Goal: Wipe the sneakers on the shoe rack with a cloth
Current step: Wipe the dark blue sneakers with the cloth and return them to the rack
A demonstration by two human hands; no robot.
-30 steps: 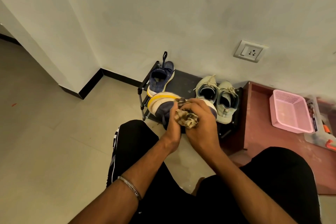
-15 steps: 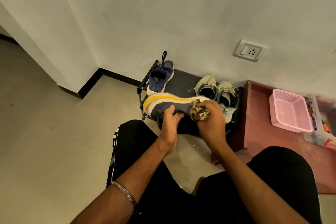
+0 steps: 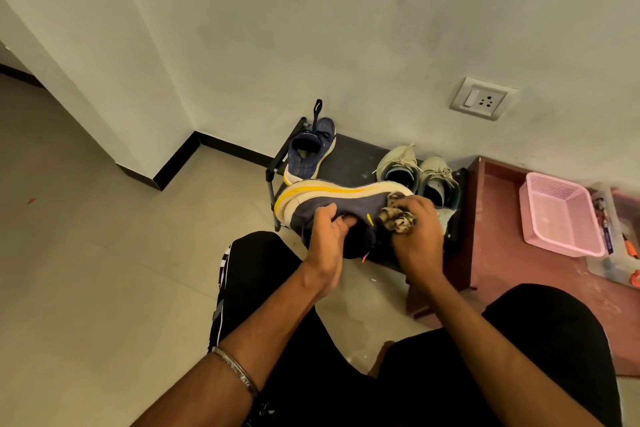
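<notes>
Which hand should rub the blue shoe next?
The right hand, probably. It already grips the cloth against the blue shoe, while the left hand is busy holding that shoe steady.

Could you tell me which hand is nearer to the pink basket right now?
Right. The right hand, pressing the cloth on the navy sneaker, is on the side toward the pink basket; the left hand grips the sneaker farther away.
</notes>
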